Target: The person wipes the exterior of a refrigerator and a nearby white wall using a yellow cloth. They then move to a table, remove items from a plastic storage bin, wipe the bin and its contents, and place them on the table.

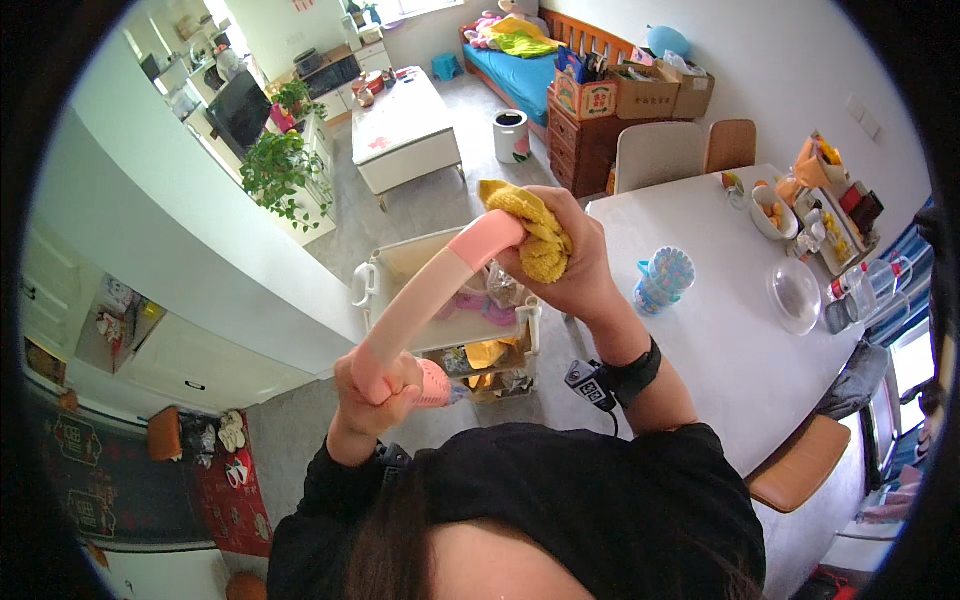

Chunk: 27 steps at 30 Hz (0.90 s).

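A curved pink and cream plastic piece, perhaps part of a toy, spans the space between my two hands. My left hand is closed around its lower end. From beside that hand sticks out a pink part with small holes; whether it joins the curved piece is hidden. My right hand is closed on a yellow cloth, which touches the upper pink end of the piece. Beneath the hands stands a cream tiered cart with pinkish and purple items and a clear bag on top.
To the right is a white table with a blue tub of colourful sticks, a clear lid, a white bowl of fruit and bottles. A curved white wall lies to the left. Chairs stand by the table.
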Each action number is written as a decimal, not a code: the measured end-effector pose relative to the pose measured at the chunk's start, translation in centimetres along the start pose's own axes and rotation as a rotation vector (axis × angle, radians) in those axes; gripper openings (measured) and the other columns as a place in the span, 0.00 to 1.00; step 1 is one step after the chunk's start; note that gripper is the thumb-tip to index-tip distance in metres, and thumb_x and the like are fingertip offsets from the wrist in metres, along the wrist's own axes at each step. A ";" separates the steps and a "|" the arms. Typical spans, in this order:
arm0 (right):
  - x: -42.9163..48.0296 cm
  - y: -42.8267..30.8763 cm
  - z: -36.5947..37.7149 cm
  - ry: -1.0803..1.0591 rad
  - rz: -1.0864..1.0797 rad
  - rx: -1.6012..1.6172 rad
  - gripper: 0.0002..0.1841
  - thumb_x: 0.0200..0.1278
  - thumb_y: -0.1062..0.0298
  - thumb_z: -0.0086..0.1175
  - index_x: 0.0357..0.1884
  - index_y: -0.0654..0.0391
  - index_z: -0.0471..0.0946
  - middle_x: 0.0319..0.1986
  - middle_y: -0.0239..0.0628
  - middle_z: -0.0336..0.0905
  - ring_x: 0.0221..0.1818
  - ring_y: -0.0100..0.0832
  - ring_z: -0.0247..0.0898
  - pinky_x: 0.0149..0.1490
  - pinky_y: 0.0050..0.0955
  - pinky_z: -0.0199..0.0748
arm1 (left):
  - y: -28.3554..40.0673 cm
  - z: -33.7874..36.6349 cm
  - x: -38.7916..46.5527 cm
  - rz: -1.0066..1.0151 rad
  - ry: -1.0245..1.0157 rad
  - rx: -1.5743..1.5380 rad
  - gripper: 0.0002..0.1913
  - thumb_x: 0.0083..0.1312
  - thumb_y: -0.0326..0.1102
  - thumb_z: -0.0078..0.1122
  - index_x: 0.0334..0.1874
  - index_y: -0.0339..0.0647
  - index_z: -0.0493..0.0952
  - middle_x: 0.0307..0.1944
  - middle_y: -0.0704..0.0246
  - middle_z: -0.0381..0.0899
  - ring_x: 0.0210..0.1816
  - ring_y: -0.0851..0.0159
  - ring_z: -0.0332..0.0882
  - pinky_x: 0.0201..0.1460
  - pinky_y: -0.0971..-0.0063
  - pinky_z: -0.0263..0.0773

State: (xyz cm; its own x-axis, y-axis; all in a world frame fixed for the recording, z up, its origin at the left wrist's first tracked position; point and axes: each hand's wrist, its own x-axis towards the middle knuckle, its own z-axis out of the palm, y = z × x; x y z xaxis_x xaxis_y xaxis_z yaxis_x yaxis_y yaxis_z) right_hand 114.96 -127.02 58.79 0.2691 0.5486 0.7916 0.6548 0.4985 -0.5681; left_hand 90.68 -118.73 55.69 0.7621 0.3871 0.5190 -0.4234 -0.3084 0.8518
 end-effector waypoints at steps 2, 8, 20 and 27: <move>-0.1 0.8 -0.4 -0.015 -0.079 -0.128 0.25 0.39 0.73 0.66 0.45 0.57 0.72 0.36 0.39 0.77 0.38 0.39 0.75 0.44 0.31 0.72 | 0.9 -0.1 0.7 -0.134 -0.041 -0.152 0.08 0.53 0.31 0.59 0.30 0.35 0.71 0.21 0.70 0.72 0.23 0.73 0.72 0.27 0.80 0.65; -0.3 0.6 0.8 -0.127 -0.372 -0.387 0.25 0.37 0.64 0.63 0.45 0.51 0.73 0.45 0.38 0.73 0.46 0.41 0.70 0.49 0.34 0.68 | 2.7 0.3 3.6 -0.572 -0.095 0.071 0.12 0.65 0.36 0.51 0.40 0.30 0.71 0.23 0.74 0.73 0.19 0.80 0.66 0.21 0.86 0.61; -0.3 1.7 0.6 0.007 0.277 -0.009 0.09 0.62 0.67 0.47 0.38 0.60 0.76 0.36 0.41 0.76 0.39 0.42 0.73 0.46 0.35 0.70 | 1.8 3.3 1.6 -0.229 0.062 0.272 0.18 0.70 0.39 0.40 0.24 0.34 0.69 0.15 0.72 0.64 0.16 0.76 0.62 0.19 0.81 0.57; -3.0 -2.8 4.5 -0.017 -0.436 -0.099 0.10 0.51 0.67 0.56 0.37 0.51 0.75 0.41 0.33 0.76 0.46 0.37 0.70 0.56 0.41 0.63 | -0.4 3.8 2.6 -0.050 0.164 0.198 0.19 0.70 0.41 0.41 0.23 0.34 0.70 0.13 0.75 0.64 0.16 0.78 0.61 0.18 0.82 0.56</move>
State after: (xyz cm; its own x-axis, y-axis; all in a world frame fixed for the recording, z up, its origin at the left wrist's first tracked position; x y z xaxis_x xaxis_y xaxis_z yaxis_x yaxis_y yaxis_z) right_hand 109.17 -127.01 56.97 -0.0581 0.3122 0.9483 0.7690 0.6197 -0.1569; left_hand 94.73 -120.93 56.46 0.6831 0.5370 0.4949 -0.2707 -0.4431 0.8546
